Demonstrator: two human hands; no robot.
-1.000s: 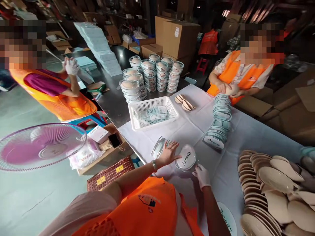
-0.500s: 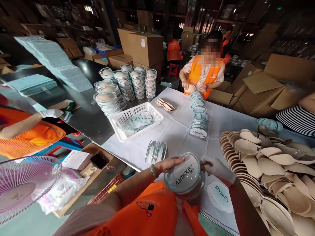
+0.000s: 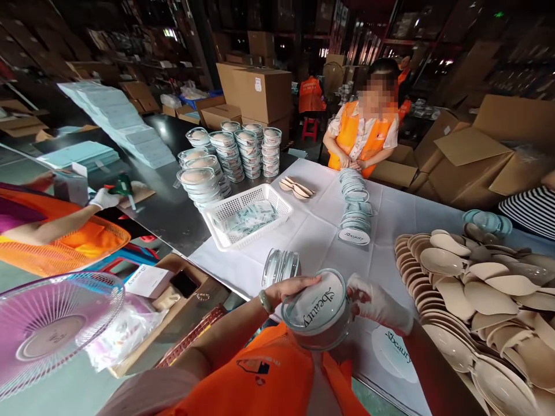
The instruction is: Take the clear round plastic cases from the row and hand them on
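Left hand [image 3: 299, 288], head view: bare, grasping a clear round container [image 3: 316, 339] at its rim, fingers spread over the upper face. This container is tilting before the orange vest [image 3: 277, 370], near the table's edge, with its "Sbeauty" print showing. Right hand [image 3: 381, 309], gloved, is bringing curled fingertips to the right edge; from my remote feed I cannot tell whether they are gripping. Progress, as I am judging it: stacked tubs [image 3: 222, 155] with beige domed contents are standing on the dark table [image 3: 167, 203], apparently filled. The held container is seemingly awaiting its contents, though glare is leaving me unsure. Clear containers on edge [image 3: 281, 268], a packet-filled white basket [image 3: 260, 232], printed discs [image 3: 354, 236] and heaped beige bra cups [image 3: 466, 294] are lying on the white cloth [image 3: 318, 231], apparently unpacked.
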